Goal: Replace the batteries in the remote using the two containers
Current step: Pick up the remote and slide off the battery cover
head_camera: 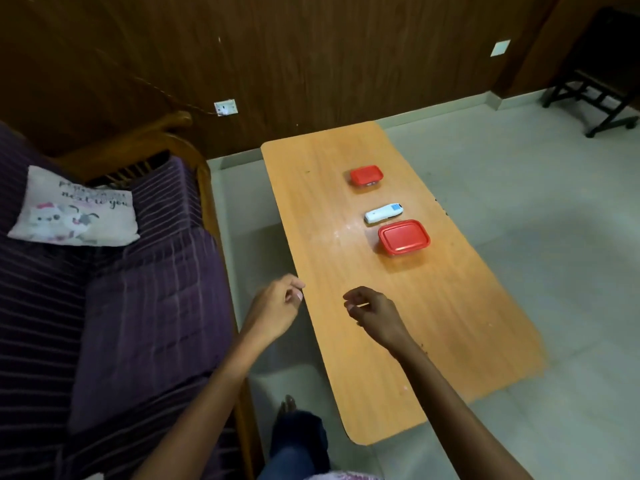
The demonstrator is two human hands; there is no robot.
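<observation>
Lying on a long wooden counter (346,341), a white remote (383,213) sits between a small red-lidded container (366,174) farther off and a larger red-lidded container (403,236) just beside it. Left hand (275,308) and right hand (372,311) hover loosely curled, gripping nothing, well apart from these. Purple striped sofa (121,289) with a cushion (74,213) at left; pale tiled floor (554,237); wood-panelled wall (311,64) behind.

both forearms are bare to the edge of view, no sleeves, watches or bands on either wrist. the left hand (277,306) and right hand (372,311) wear no rings; fingernails look pale and short. well below the hands, blue denim trousers (294,455) cover the leg, above a bare foot (287,403).
</observation>
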